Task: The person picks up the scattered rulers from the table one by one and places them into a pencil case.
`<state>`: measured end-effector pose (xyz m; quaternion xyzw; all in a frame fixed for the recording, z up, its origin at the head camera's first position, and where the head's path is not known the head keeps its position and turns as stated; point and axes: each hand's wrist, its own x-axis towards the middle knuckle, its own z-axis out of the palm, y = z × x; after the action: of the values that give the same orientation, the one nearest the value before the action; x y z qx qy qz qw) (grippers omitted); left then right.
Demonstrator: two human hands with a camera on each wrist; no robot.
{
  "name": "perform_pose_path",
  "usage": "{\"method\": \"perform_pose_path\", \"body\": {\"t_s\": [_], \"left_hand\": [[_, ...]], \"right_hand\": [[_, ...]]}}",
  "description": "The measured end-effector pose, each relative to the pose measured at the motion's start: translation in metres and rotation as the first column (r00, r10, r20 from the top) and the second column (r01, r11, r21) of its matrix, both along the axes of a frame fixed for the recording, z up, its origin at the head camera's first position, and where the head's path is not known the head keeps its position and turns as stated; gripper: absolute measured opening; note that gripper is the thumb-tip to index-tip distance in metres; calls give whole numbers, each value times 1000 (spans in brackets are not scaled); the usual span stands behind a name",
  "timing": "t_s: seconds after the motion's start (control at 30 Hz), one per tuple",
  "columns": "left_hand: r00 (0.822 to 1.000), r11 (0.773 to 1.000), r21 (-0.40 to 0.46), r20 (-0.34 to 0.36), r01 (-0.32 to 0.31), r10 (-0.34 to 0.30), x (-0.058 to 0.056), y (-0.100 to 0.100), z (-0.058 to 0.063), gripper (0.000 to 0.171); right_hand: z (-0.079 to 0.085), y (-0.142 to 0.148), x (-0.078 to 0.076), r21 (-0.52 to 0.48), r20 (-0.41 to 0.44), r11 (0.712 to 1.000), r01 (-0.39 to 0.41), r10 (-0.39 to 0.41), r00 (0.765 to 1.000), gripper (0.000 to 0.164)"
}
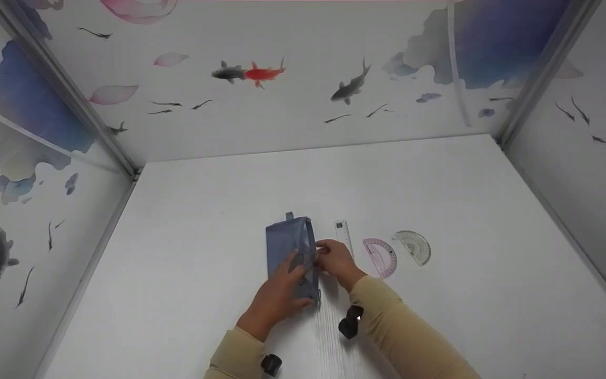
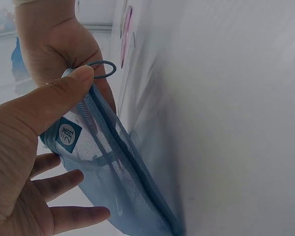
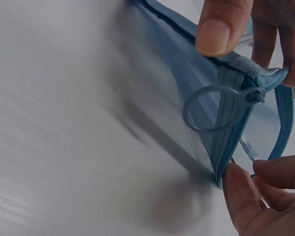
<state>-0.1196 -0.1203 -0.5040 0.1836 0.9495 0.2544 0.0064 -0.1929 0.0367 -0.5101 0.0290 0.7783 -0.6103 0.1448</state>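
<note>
A blue mesh zip pouch (image 1: 285, 237), with a ring zipper pull (image 3: 187, 115) and a small square label (image 2: 69, 134), stands on its edge on the white table. My left hand (image 1: 280, 295) holds it near the ring end, thumb pressed on the zippered side and the other fingers spread along the far face. From the right, my right hand (image 1: 337, 259) pinches the pouch's lower edge with bent fingers (image 3: 241, 189). Past the right hand lie a clear ruler (image 1: 341, 231), partly covered by that hand, a pink protractor (image 1: 387, 258) and a clear protractor (image 1: 420, 247).
The white table (image 1: 177, 263) is enclosed by white panels (image 1: 292, 121) printed with fish and petals at the back and both sides. Small black devices (image 1: 350, 322) sit at both wrists, below tan sleeves.
</note>
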Motion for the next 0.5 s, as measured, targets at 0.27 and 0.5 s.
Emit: {"method": "perform_pose_path", "body": {"t_s": [0.27, 0.5], "left_hand": [[998, 999, -15, -62, 30, -31, 0, -1, 0, 50], [999, 1000, -16, -49, 23, -24, 0, -1, 1, 51]], "right_hand": [[0, -2, -1, 66, -35, 997, -37, 40, 999, 36], [1, -4, -1, 135, -53, 988, -76, 83, 995, 34]]}}
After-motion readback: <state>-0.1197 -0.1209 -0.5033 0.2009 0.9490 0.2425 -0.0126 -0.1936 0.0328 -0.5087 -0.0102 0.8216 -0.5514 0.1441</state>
